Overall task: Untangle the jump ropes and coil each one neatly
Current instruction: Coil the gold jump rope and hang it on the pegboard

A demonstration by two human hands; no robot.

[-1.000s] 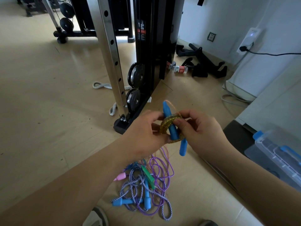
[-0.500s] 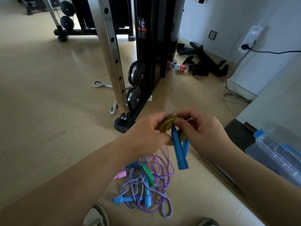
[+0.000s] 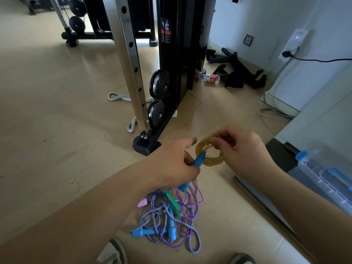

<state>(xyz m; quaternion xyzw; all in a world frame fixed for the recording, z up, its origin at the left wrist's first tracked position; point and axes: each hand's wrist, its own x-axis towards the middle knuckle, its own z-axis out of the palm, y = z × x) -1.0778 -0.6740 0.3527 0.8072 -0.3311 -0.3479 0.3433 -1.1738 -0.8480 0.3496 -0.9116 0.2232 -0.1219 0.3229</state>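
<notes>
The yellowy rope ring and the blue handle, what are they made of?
Yellow rope coil: looks like translucent, glittery plastic, as light glows through it. Blue handle: probably smooth matte plastic, judging by its one even colour and lack of shine.

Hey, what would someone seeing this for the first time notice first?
Mid-frame, the right hand pinches a small yellow rope coil while the left hand grips its blue handle. Right below, a tangle of purple and blue-white ropes lies on the floor. A black and silver weight machine stands behind.
</notes>
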